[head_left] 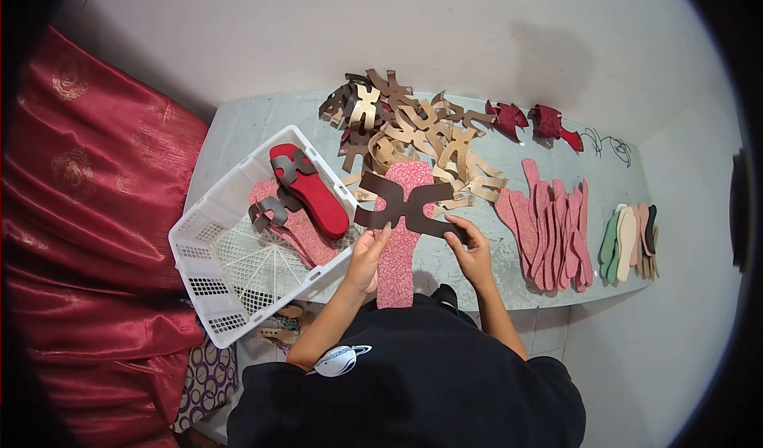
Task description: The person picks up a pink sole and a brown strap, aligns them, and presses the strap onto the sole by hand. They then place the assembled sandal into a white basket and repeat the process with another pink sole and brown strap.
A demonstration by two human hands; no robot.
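Observation:
A dark brown H-shaped sandal strap is spread across a pink patterned insole in front of me. My left hand pinches the strap's lower edge on the left, thumb uppermost. At its lower right end, my right hand holds the strap between thumb and fingers. The insole stands lengthwise under it, its heel end reaching toward my shirt. Just beyond lies a heap of beige, gold and brown straps.
A white plastic basket at left holds a red sandal and a pink sandal with dark straps. Pink soles line up at right, near several coloured soles. Dark red straps and black cord lie behind.

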